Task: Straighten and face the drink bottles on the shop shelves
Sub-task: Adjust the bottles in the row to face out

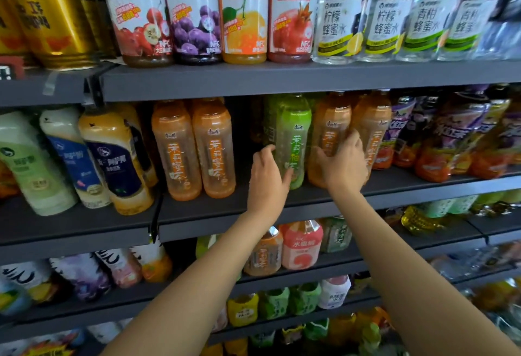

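My left hand (266, 171) curls round the lower part of the green bottle (293, 141), thumb across its front. My right hand (342, 162) wraps the orange bottle (329, 135) just beside it. Both bottles stand upright at the front of the middle shelf (225, 214), labels facing me.

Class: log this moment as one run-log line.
left hand grips green bottle | right hand grips orange bottle | middle shelf | facing underway
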`<state>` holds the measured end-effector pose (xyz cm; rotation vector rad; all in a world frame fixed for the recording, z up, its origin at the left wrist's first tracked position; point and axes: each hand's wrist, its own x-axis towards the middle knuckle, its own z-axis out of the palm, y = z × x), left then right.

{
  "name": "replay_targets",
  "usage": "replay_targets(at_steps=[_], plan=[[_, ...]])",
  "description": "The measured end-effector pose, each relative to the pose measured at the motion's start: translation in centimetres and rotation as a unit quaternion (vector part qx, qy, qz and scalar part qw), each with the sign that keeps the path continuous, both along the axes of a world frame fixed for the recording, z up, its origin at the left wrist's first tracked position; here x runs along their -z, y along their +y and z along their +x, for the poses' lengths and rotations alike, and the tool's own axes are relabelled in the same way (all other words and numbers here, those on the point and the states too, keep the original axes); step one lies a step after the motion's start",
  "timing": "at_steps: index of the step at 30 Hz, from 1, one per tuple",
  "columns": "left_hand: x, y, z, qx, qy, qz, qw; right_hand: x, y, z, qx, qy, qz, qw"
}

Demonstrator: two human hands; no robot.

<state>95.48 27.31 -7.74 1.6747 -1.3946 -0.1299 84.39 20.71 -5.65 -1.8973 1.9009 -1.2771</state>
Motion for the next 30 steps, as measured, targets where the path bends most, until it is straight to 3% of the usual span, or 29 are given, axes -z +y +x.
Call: replay_targets(at_steps=[3,7,21,23,28,30], plan=[[0.2,-2.1,-0.7,-0.023,0.05,0.065,0.996,-0.4,-0.8,0.0,0.007,0.057,-0.004,0.998],[0.8,-4.0,-1.3,-0.045,0.048,0.118,0.991,-0.3,-1.5,-0.7,-0.015,0.022,-0.004,1.0],[1.4,-5.7,-1.4,-0.029,0.034,0.091,0.995,0.9,0.5,-3.9,-0.18,-0.017,-0.096,0.979],[1.6,-4.8,-0.8,-0.006,0.039,0.06,0.997,1.0,1.3,-3.3,-0.207,-0.017,-0.104,0.973],[2.6,-0.2,1.5,-0.002,0.018,-0.116,0.993,1.0,2.5,-0.4,-0.269,-0.027,-0.103,0.957],[2.6,1.4,2.6,0.017,0.001,-0.14,0.99,1.2,3.0,1.1,-0.288,-0.039,-0.1,0.952]])
